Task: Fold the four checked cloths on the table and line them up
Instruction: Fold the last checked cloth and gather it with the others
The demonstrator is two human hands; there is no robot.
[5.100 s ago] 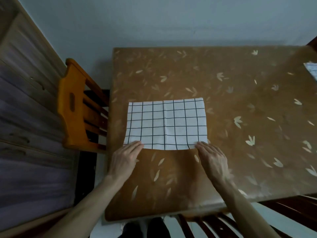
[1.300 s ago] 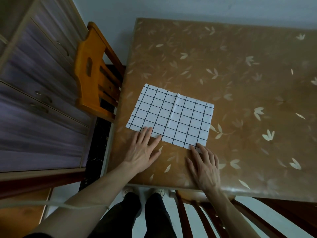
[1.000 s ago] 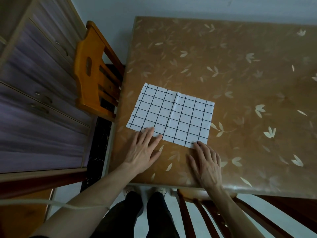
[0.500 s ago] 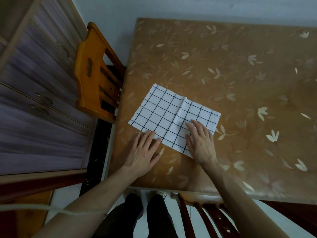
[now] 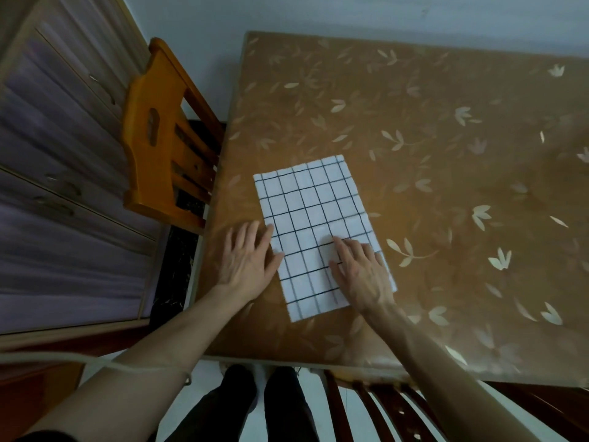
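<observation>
One white cloth with a black check (image 5: 314,215) lies flat on the brown leaf-patterned table (image 5: 446,161), folded into a rectangle with its long side running away from me. My right hand (image 5: 361,272) rests flat on the cloth's near right part, fingers straight. My left hand (image 5: 247,256) lies flat on the table at the cloth's left edge, its fingertips touching that edge. Only this one cloth is in view.
An orange wooden chair (image 5: 162,145) stands at the table's left side. A wooden cabinet (image 5: 57,186) fills the far left. A dark chair back (image 5: 382,406) shows under the table's near edge, beside my legs (image 5: 258,406).
The cloth has turned about a quarter turn on the table, so its long side now points away from me. My right hand moved from the table onto the cloth.
</observation>
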